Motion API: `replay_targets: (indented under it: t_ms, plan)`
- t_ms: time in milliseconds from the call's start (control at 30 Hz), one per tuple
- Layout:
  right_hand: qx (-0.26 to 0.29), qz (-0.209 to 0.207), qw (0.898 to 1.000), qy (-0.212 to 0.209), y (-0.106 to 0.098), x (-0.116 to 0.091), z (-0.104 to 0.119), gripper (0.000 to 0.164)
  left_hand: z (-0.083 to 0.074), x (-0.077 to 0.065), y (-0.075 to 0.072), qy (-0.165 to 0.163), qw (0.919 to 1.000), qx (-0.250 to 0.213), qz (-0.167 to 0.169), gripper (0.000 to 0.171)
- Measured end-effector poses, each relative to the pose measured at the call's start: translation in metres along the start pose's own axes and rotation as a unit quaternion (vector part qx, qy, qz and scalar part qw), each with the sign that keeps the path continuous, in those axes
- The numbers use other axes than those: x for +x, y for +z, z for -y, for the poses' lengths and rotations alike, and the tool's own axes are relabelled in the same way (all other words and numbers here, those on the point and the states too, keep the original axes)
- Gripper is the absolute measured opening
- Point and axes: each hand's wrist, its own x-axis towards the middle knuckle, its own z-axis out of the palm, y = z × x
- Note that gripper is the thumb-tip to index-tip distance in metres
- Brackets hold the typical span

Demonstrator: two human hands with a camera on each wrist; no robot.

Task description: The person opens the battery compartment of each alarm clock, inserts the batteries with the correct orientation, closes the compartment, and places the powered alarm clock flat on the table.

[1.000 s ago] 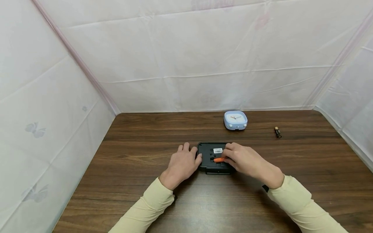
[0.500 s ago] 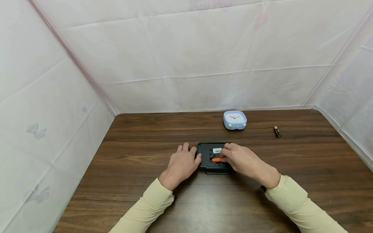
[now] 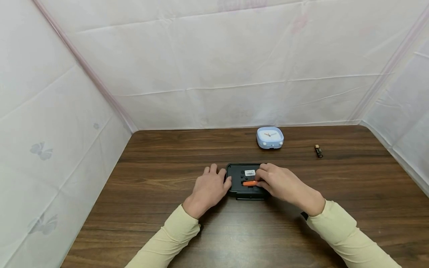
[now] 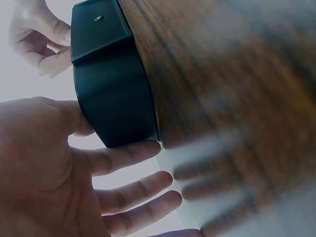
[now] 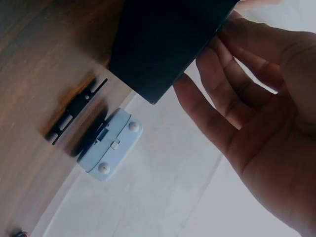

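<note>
A black box-shaped device (image 3: 236, 172), with a barcode label and an open battery slot, lies back side up on the table. An orange battery (image 3: 248, 183) lies at the slot, and my right hand (image 3: 281, 185) has its curled fingertips on the battery's right end. How far it is seated cannot be told. My left hand (image 3: 209, 188) rests at the device's left edge; the left wrist view shows its thumb and fairly straight index finger touching the black side (image 4: 113, 98), other fingers spread below.
Behind the device stands a light blue alarm clock (image 3: 270, 138). A black and gold battery (image 3: 318, 151) lies to the right of it. The right wrist view shows a thin black piece (image 5: 76, 109) on the wooden table (image 3: 161, 160). White sheeting (image 3: 201, 67) borders the table.
More of the orange battery shows at the slot as my right fingers shift slightly to the right along it. My left hand and the device stay in place.
</note>
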Motion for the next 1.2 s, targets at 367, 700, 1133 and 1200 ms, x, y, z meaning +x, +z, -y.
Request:
replay_targets:
  t_ms: [367, 700, 1133, 1200]
  plan:
    - [0.003, -0.006, 1.0, 0.009, 0.002, 0.001, 0.001, 0.027, -0.001, -0.001, -0.001, 0.001, 1.0, 0.001, -0.001, 0.041]
    - [-0.019, -0.011, 1.0, 0.011, 0.008, 0.002, 0.002, 0.024, -0.002, -0.001, -0.001, 0.003, 1.0, 0.001, -0.002, 0.04]
    - [-0.052, -0.004, 0.989, 0.136, -0.004, 0.001, 0.004, 0.023, -0.001, 0.0, -0.001, 0.001, 1.0, 0.0, -0.001, 0.042]
    - [-0.064, 0.015, 0.98, 0.186, -0.005, 0.001, 0.005, 0.032, -0.001, 0.0, -0.001, 0.002, 1.0, 0.0, -0.003, 0.041]
